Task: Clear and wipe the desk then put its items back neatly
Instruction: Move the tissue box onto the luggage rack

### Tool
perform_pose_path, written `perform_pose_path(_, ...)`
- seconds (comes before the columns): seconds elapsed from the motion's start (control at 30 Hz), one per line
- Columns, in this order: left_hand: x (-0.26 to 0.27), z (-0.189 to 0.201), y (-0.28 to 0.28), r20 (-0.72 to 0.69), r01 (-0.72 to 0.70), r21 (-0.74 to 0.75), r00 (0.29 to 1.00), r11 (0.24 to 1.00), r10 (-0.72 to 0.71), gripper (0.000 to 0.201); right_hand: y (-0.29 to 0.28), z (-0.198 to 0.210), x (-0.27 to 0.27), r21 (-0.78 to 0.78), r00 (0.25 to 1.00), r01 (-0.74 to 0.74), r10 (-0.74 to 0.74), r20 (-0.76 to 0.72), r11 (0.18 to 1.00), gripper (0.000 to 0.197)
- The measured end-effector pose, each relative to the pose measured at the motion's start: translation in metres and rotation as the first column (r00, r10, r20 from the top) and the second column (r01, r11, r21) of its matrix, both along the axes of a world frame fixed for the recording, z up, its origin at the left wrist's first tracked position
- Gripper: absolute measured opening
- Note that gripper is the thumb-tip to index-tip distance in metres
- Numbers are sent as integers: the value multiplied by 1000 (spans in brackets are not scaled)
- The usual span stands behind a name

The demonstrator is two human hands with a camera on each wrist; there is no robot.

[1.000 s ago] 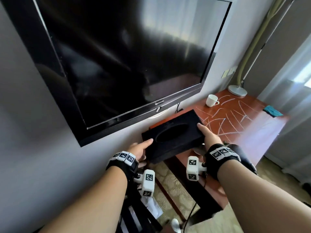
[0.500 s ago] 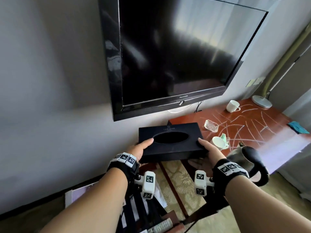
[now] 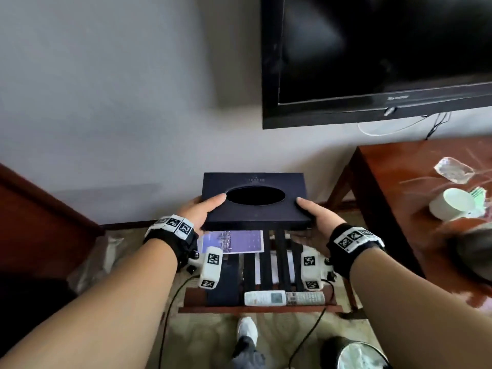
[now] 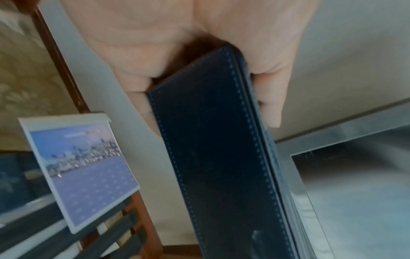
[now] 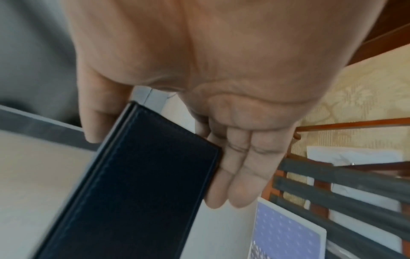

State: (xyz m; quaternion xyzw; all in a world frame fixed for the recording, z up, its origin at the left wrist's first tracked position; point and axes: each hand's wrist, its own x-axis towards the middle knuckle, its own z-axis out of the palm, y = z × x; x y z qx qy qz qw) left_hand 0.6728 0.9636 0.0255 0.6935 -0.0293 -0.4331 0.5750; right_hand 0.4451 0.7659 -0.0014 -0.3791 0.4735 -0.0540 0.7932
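Observation:
I hold a flat dark-blue tissue box (image 3: 254, 201) with an oval hole in its top, level in the air over a low slatted rack (image 3: 266, 265). My left hand (image 3: 198, 213) grips its left end, thumb on top and fingers beneath. My right hand (image 3: 315, 217) grips the right end the same way. The left wrist view shows the box's stitched side (image 4: 217, 157) pinched between thumb and fingers (image 4: 144, 108). In the right wrist view the box (image 5: 142, 184) sits between thumb and fingers (image 5: 239, 175). The red-brown desk (image 3: 394, 209) stands to the right.
On the desk lie a tipped white cup (image 3: 452, 205), a glass ashtray (image 3: 452, 169) and a dark kettle (image 3: 474, 251) at its near edge. The rack holds a blue picture card (image 3: 231, 241) and two remotes (image 3: 285, 298). A TV (image 3: 372, 57) hangs on the wall; a bin (image 3: 356, 354) stands below right.
Both hands have carried the tissue box left off the desk and down, so it now hangs over the slatted rack. My view has swung left and downward with it.

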Motion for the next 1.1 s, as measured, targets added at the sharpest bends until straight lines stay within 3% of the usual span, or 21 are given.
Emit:
perform_pose_path(0.1,9,9,40,22,-86,6,996,996,86,73,26,2,26,-29,998,-66,66,1,997,80)
perform_pose_path(0.2,20,21,63,61,-127,-39,990,991,129,55,40,10,54,-110,997,-82,79,-27,991,103)
perform_pose_path(0.27,29,28,71,77,-140,-85,986,986,147,41,47,20,72,-182,995,-101,96,-34,978,96)
perform_pose_path(0.4,51,33,72,76,-113,-146,989,983,125,40,53,33,103,-284,994,-113,109,-30,952,65)
perform_pose_path(0.47,65,27,69,79,-63,-144,994,988,75,39,53,27,113,-302,994,-106,95,-49,947,67)
perform_pose_path(0.63,102,-5,51,87,89,-40,993,995,-86,34,58,7,129,-367,984,-134,80,-160,920,100)
perform_pose_path(0.7,115,-22,43,64,142,-20,988,990,-140,34,59,2,137,-384,976,-152,76,-206,911,97)
perform_pose_path(0.8,136,-42,36,4,156,-17,988,988,-156,33,58,-3,153,-401,969,-137,39,-242,906,73)
perform_pose_path(0.87,153,-50,29,-15,194,-22,981,981,-194,46,53,-10,166,-414,963,-104,-13,-270,904,67)
perform_pose_path(0.97,177,-62,19,-10,245,-10,969,969,-245,81,45,-22,187,-412,944,-71,-72,-323,908,93)
perform_pose_path(1.1,198,-90,7,-19,205,-6,979,979,-205,80,29,-49,211,-420,937,-22,-127,-325,907,88)
